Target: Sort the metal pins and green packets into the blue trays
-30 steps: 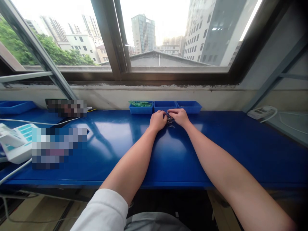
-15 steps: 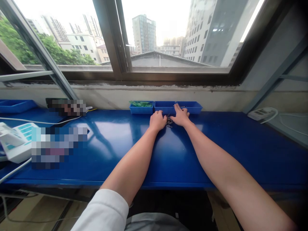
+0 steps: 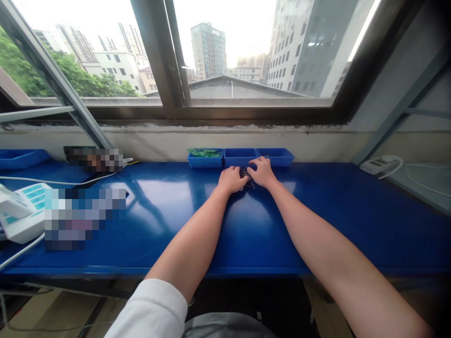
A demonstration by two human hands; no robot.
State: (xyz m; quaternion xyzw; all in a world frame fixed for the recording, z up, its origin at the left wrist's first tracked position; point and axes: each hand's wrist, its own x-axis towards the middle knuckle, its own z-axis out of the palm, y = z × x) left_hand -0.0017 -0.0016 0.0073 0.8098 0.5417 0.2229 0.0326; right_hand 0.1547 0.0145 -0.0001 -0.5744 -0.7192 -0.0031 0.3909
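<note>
Both arms reach across the blue table (image 3: 317,211) to its far edge. My left hand (image 3: 230,179) is curled into a loose fist beside a small cluster of dark metal parts (image 3: 245,174). My right hand (image 3: 261,171) has its fingers bent and pinched over the same cluster. The two hands almost touch. What each finger grips is too small to make out. Just behind the hands stand three small blue trays: one with green parts (image 3: 205,157), a middle tray (image 3: 239,155), and a right tray (image 3: 280,156).
A white power strip (image 3: 379,164) with a cable lies at the far right. At the left sit a white device (image 3: 21,211), cables, and another blue tray (image 3: 19,156). A window and sill run behind the table.
My right hand drew back from the tray rim and closed over the dark parts. My left hand stayed beside them.
</note>
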